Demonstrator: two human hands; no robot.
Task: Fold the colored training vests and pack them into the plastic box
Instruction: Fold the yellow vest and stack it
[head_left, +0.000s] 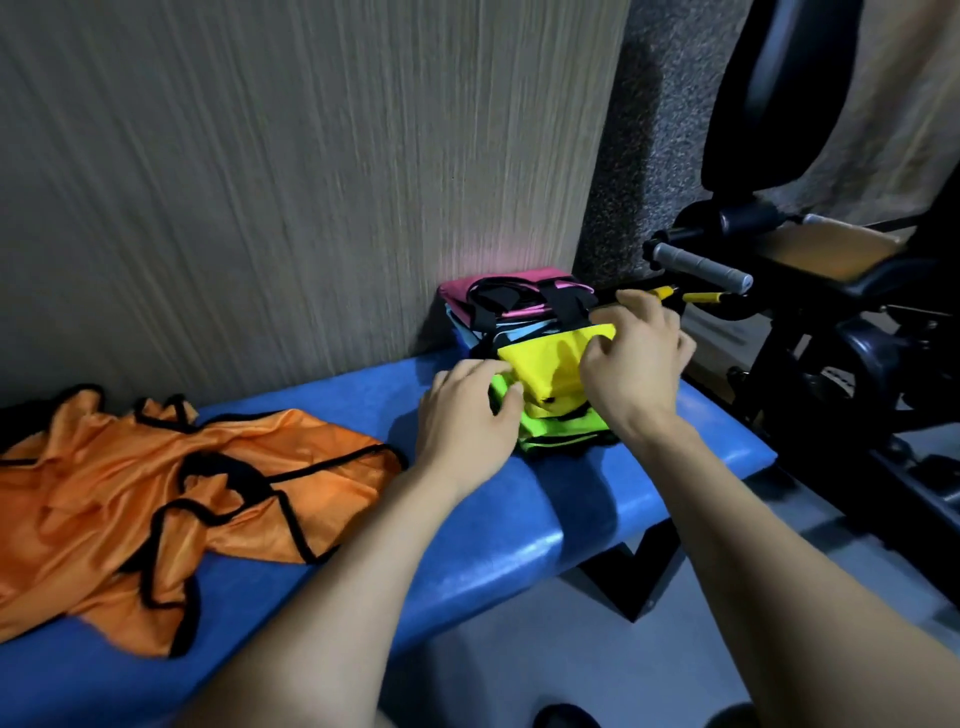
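Two forearms are reaching over the blue bench (545, 551). Left hand (467, 415) is gripping the green vest (561, 423), fingers curled at its edge; right hand (636, 358) is pinching the yellow vest (550, 364) lying on top. Behind them on the bench, one pink vest (470, 288) is topping a folded pile. Left of the hands, one orange vest (156, 478) is lying unfolded.

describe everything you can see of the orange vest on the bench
The orange vest is shiny, thin-looking fabric trimmed in black along its neck and arm openings. It lies unfolded and rumpled, spread across the left part of the blue padded bench, apart from the folded vests by the wall. Neither hand touches it.
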